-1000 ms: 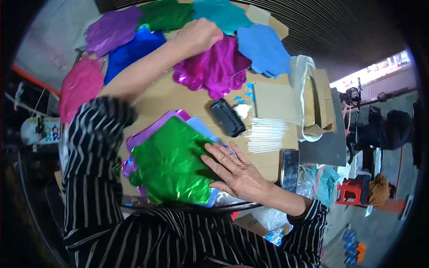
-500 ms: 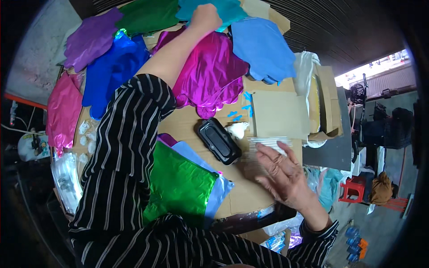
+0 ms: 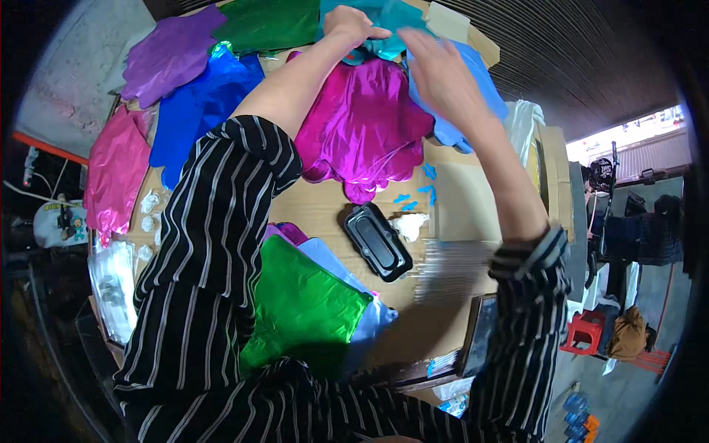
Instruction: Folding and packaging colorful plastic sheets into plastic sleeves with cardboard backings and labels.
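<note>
My left hand (image 3: 351, 26) reaches to the far edge of the table, its fingers curled on a teal foil balloon (image 3: 388, 46) lying flat. Part of that grip is hidden behind the hand. To its right, my right hand (image 3: 442, 70) is raised with fingers stretched out, smeared by motion, over the teal and light blue foil balloons (image 3: 476, 88). Nothing shows in it. Just nearer than both hands spreads a pile of shiny magenta foil balloons (image 3: 369, 122) with scalloped edges. Beneath my left forearm lie dark blue foil balloons (image 3: 196, 111).
A black plastic tray (image 3: 378, 242) sits mid-table beside a crumpled white piece (image 3: 408, 226), small blue pieces (image 3: 427, 193) and clear thin tubes (image 3: 450, 269). Green foil (image 3: 306, 306) lies close to me. Purple foil (image 3: 173, 55) and pink foil (image 3: 118, 170) lie left; a cardboard box (image 3: 555, 166) stands right.
My right hand has moved from above the clear tubes to the far edge, beside my left hand. My left hand stays on the teal foil, a finger now pointing right. The view has shifted slightly.
</note>
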A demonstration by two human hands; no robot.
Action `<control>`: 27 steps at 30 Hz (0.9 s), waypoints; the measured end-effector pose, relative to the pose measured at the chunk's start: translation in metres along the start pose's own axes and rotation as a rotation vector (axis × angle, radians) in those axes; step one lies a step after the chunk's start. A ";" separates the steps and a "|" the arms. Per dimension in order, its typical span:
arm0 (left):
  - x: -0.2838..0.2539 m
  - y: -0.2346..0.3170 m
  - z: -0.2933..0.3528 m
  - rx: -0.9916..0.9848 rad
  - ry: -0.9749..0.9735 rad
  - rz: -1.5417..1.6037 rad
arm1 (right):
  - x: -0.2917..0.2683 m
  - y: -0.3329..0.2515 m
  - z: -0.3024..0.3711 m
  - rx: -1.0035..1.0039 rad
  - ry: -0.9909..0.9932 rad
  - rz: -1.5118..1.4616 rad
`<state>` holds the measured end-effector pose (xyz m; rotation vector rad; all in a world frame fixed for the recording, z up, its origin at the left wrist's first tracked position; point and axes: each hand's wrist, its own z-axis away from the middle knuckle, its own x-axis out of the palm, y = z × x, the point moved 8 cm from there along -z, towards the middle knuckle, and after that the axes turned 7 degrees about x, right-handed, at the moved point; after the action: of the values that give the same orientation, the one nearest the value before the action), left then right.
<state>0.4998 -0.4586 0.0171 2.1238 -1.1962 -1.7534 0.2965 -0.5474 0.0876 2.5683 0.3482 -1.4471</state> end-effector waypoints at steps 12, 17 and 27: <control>-0.258 0.000 0.015 0.169 1.013 0.180 | 0.135 0.052 -0.041 0.308 -0.546 0.183; -0.342 0.089 0.182 0.499 0.660 0.247 | 0.101 0.028 -0.039 0.387 -0.318 -0.025; -0.219 0.100 0.514 0.967 -0.163 -0.122 | -0.125 -0.090 0.127 0.570 -0.435 -1.063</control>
<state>-0.0005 -0.1984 0.0809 2.5542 -2.3641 -1.5682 0.1046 -0.5095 0.1264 2.3548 1.5817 -2.6969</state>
